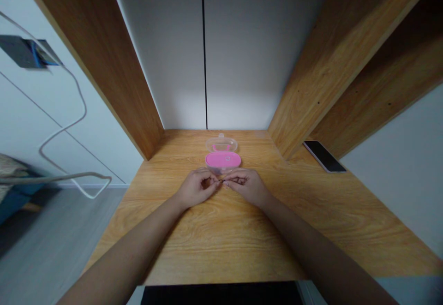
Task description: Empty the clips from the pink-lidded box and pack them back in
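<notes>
Two hands [197,188] [250,188] pinch one small dark item [221,181].

Counted at your station: you have one left hand [195,187] and one right hand [249,187], two in all, plus one small dark item [221,181], one pink oval case [221,159] and one clear lid [221,142]. You also have one phone [324,156], one wooden desk [194,249], one pale cord [83,99] and one grey wall box [14,49]. Facing you, tally two white panels [173,56], one dark seam [204,56] and at least two wooden boards [97,56], exact number of boards uncertain.
</notes>
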Tool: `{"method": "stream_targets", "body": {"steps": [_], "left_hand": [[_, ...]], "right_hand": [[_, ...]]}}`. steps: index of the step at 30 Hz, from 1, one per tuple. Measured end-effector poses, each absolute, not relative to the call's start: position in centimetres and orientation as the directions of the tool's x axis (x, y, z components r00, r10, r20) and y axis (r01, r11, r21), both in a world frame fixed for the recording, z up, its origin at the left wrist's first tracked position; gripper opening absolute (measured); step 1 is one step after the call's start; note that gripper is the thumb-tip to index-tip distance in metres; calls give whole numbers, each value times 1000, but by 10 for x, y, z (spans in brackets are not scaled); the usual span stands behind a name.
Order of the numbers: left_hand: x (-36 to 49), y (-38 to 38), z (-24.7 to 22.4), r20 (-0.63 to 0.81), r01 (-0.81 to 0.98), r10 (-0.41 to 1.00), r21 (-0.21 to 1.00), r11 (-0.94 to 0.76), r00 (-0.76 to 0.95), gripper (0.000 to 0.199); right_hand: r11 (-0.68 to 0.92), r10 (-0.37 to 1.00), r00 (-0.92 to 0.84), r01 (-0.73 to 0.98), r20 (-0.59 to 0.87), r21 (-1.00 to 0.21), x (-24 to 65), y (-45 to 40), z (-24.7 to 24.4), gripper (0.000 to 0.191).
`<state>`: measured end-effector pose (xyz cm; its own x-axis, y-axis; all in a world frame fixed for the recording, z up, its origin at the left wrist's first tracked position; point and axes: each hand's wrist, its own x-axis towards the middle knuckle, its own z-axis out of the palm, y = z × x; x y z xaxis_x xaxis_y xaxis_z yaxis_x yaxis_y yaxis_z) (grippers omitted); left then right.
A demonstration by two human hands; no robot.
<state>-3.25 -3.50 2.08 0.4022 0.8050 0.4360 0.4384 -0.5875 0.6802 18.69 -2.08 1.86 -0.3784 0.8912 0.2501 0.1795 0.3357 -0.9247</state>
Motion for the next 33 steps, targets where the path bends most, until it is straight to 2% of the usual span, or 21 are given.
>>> {"method": "stream_targets", "body": {"steps": [4, 8, 15, 20, 29, 33], "left_hand": [[-33, -36, 22, 437, 440, 784, 656, -613, 441, 12], [-33, -37, 23, 446, 441, 765, 633, -636, 465, 10], [-32, -36, 24, 457, 429, 746, 619, -658, 485, 10], [-31, -37, 25, 452, 408, 735, 625, -665, 505, 10], [-31, -38, 27, 439, 421, 762, 647, -636, 476, 14], [-32, -39, 26, 440, 403, 753, 652, -642, 489, 15]], "right_hand": [[277, 908, -380, 231, 175, -933, 185, -22, 18, 27], [274, 896, -417, 248, 153, -929, 186, -21, 16, 24], [353, 875, -441, 297, 200, -887, 188, -21, 19, 14], [352, 873, -453, 329, 181, -876, 188, -21, 21, 10], [448, 852, -464, 403, 244, -798, 188, -24, 23, 14], [442, 855, -460, 404, 240, -801, 187, -26, 22, 12]]}}
